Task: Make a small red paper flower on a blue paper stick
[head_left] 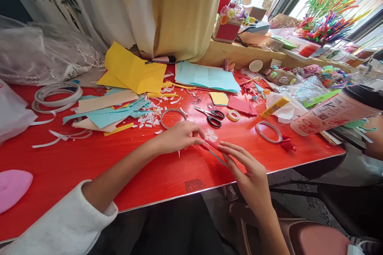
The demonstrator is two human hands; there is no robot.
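Observation:
Between my two hands is a narrow piece of folded red paper (212, 144), low over the front of the red table (149, 179). My left hand (179, 137) pinches its left end between thumb and fingers. At the other end, my right hand (247, 163) has its thumb and fingertips closed on the paper, the fingers fairly straight. A thin grey-blue strip (218, 157) shows just under the red paper; whether it is attached I cannot tell. Black-handled scissors (214, 118) lie just beyond my hands, beside a tape roll (173, 118) and a small yellow-and-white roll (233, 115).
Yellow sheets (137, 71), light blue sheets (206, 76) and paper scraps (119, 109) cover the back. To the right are red paper squares (242, 105), a glue stick (275, 107), another tape roll (269, 132) and a pink cup (332, 113). Large tape rolls (56, 96) lie left.

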